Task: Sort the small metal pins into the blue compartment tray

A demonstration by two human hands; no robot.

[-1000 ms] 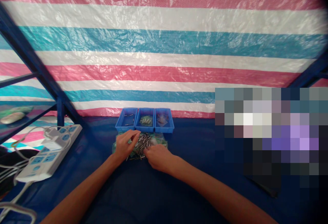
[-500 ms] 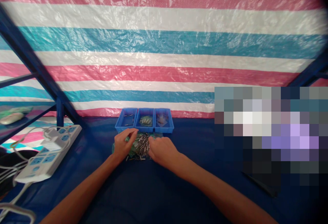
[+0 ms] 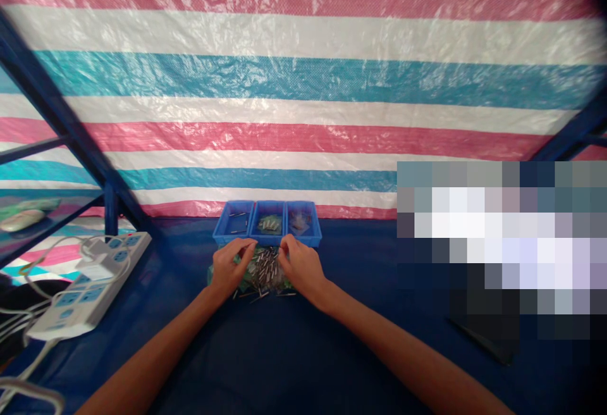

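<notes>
A big striped sheet [image 3: 303, 80] hangs at 12 o'clock, behind the blue table [image 3: 360, 238]. A white power strip [image 3: 90, 304] lies at 10. Three blue bins [image 3: 269, 240] stand at 12. The left hand [image 3: 230, 267] and right hand [image 3: 302, 266] are half curled, thumbs near fingertips; I can't tell if they pinch anything. Between them, at 12, metal pins [image 3: 266, 267] lie heaped on green plastic [image 3: 244, 284], partly hidden by the hands. Blurry squares [image 3: 500, 244] cover whatever is at 2 o'clock.
</notes>
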